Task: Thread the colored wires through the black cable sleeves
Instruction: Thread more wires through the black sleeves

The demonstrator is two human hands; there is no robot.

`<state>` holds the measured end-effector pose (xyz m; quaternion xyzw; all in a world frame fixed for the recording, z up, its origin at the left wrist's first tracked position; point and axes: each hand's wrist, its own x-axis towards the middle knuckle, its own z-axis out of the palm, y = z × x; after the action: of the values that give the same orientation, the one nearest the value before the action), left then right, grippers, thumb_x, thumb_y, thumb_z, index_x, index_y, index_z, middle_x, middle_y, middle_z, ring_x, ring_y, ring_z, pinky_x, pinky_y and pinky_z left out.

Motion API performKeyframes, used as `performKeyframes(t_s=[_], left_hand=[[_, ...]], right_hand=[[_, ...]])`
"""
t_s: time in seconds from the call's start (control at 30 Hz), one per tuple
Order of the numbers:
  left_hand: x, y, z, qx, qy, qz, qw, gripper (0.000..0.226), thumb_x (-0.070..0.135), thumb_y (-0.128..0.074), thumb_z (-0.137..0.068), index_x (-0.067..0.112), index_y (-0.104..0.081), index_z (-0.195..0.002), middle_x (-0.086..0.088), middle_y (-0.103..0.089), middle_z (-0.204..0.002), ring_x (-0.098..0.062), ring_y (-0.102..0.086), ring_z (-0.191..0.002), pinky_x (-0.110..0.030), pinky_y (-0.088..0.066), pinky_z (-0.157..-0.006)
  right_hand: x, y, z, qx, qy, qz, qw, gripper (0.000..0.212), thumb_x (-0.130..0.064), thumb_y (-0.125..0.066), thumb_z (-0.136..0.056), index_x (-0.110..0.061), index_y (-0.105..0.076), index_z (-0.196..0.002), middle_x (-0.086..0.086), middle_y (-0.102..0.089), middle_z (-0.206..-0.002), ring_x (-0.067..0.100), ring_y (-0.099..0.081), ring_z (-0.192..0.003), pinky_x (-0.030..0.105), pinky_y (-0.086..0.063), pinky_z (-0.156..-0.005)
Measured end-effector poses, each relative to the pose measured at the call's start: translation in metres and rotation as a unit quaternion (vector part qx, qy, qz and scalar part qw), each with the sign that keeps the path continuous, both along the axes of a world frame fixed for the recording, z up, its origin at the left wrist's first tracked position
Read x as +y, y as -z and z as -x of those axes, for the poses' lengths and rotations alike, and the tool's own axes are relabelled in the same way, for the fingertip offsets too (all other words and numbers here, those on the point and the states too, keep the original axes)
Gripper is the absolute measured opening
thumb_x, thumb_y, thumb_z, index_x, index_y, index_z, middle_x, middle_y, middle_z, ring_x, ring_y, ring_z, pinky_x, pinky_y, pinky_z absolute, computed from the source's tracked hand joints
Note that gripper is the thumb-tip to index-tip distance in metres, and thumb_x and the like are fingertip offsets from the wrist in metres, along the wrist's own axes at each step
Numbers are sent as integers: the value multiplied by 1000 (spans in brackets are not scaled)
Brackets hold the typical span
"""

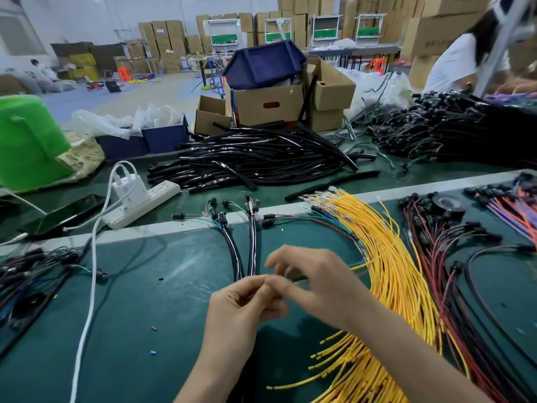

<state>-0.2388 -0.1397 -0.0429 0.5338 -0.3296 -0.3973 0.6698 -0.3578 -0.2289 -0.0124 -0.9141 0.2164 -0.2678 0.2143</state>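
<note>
We see two black, glossy cable sleeves [252, 245] lying side by side on the green desk [162, 301]. They run from the hands up to the grey metal strip [162, 231]. At their far ends thin coloured wires [232, 205] fan out, each tipped with a small black plug. The left hand [244, 303] has its fingers curled and pinches the near ends of the sleeves. The right hand [313, 283] meets it fingertip to fingertip with its other fingers loosely spread. It is blurred, so we cannot tell what it grips. A thick sheaf of yellow wires [392, 271] lies just right of it, and a heap of loose black sleeves [255, 158] lies beyond the strip.
</note>
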Motion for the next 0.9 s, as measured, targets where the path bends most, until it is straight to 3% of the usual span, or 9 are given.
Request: performKeyframes(t_s=[0.1,0.23,0.33,0.53,0.6,0.67,0.73,0.8,0.9], left_hand=[[-1,2,-6,47,-18,-3,999,9,12,-69,-72,8,-76,-75,-13,-68,-66,-12,-63,-58,-20,-54,-59],[-3,3,-12,93,-56,7,994,3,16,-70,-66,16,-73,-67,-10,-68,-65,-12,-66,-61,-20,-55,-60],[-3,3,-16,102,-70,17,992,6,18,-71,-66,15,-74,-69,-11,-69,-67,-14,-68,-64,-19,-55,-61],[1,2,-11,-33,-121,49,991,8,15,-69,-74,17,-74,-79,-13,-72,-71,-21,-72,-67,-18,-54,-62],[0,1,-9,18,-129,52,990,14,16,-69,-71,14,-73,-85,-12,-72,-73,-19,-71,-68,-18,-55,-62],[-3,0,-6,153,-105,60,981,29,15,-68,-69,12,-70,-97,-10,-72,-76,-14,-70,-69,-18,-55,-63],[-5,-1,-1,251,-65,59,964,29,11,-65,-69,6,-72,-96,-9,-72,-80,-11,-69,-70,-17,-55,-63],[-6,-1,5,269,-33,50,961,20,9,-62,-70,7,-78,-83,-6,-74,-83,-7,-68,-68,-16,-54,-62],[-5,1,10,245,-34,52,968,19,12,-61,-70,12,-79,-79,-4,-74,-82,-6,-67,-68,-15,-53,-63]], right_hand=[[1,8,-3,-14,0,-18,1000,16,-33,-59,-91,-19,-66,-97,-8,-69,-84,12,-63,-77,39,-51,-70],[-2,7,-2,-51,18,-81,995,8,-25,-71,-84,-17,-71,-87,-17,-64,-73,-2,-57,-65,16,-44,-65],[-1,5,-2,-64,28,-126,990,6,-24,-74,-81,-19,-72,-84,-17,-63,-67,-2,-56,-61,12,-40,-61],[-1,6,-3,-60,36,-151,986,3,-23,-72,-83,-21,-70,-81,-13,-65,-66,-2,-58,-60,11,-41,-60],[0,5,-3,-74,35,-161,984,4,-23,-72,-84,-23,-69,-80,-14,-65,-65,-1,-57,-60,11,-41,-59],[0,4,-4,-99,33,-176,979,8,-21,-71,-84,-26,-68,-78,-15,-64,-63,0,-54,-58,11,-40,-56],[1,3,-5,-120,27,-196,973,12,-19,-72,-84,-28,-67,-77,-13,-65,-64,1,-53,-56,12,-41,-55],[2,4,-5,-130,23,-213,968,11,-17,-72,-83,-26,-67,-77,-9,-67,-66,3,-54,-56,19,-46,-56],[3,8,-7,-122,20,-233,965,7,-16,-71,-84,-19,-66,-80,-4,-69,-70,20,-62,-62,36,-53,-62]])
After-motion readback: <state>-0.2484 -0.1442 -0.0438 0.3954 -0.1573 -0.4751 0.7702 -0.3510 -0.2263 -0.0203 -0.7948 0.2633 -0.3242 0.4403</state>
